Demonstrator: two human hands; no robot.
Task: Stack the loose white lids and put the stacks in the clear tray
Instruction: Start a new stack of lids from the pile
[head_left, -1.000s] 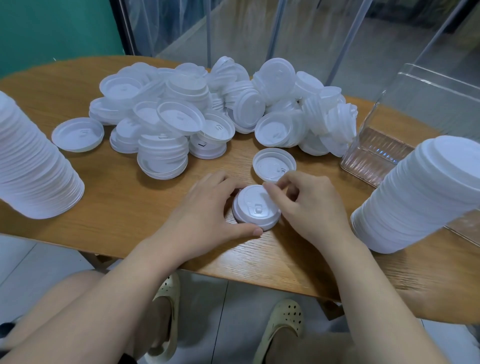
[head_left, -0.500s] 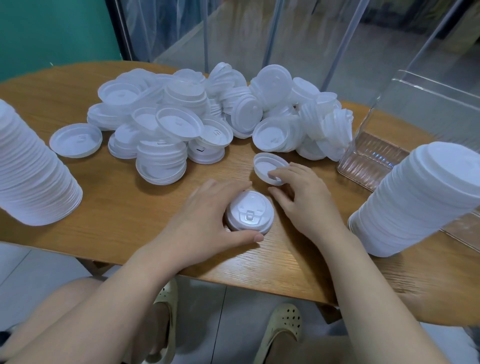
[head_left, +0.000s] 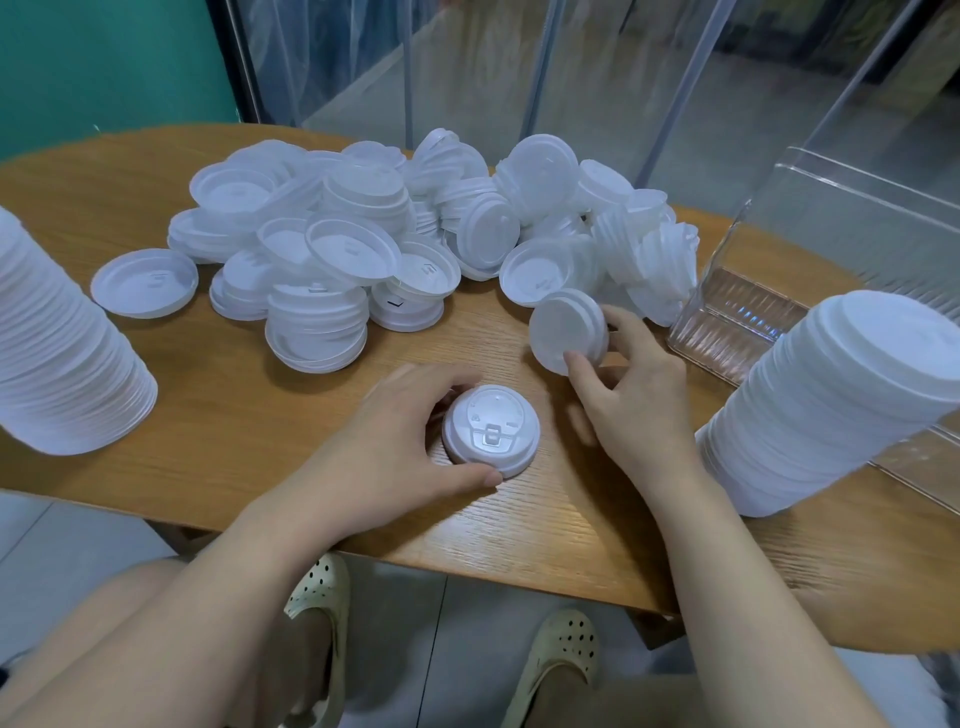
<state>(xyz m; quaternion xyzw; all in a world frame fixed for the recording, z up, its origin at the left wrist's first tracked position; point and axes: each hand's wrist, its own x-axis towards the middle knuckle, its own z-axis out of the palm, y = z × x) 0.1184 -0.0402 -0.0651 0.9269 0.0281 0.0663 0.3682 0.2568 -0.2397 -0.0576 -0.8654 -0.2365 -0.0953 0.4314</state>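
Note:
A short stack of white lids (head_left: 491, 430) sits top-up on the wooden table (head_left: 218, 395) near its front edge. My left hand (head_left: 400, 441) curls around this stack from the left, thumb at its front rim. My right hand (head_left: 631, 387) holds a single white lid (head_left: 566, 330) tilted on edge above the table, pinched between thumb and fingers. A big heap of loose white lids (head_left: 395, 234) covers the far middle of the table. The clear tray (head_left: 737, 322) stands at the right, partly hidden by a tall stack.
A tall leaning stack of lids (head_left: 831, 410) rests at the right against the tray. Another tall lid stack (head_left: 57, 353) lies at the left edge. One loose lid (head_left: 144, 283) lies upside down apart from the heap. Glass panels rise behind the table.
My right hand reached to the lid lying upside down behind the stack, picked it up and now holds it tilted in the air. My left hand stayed on the short stack.

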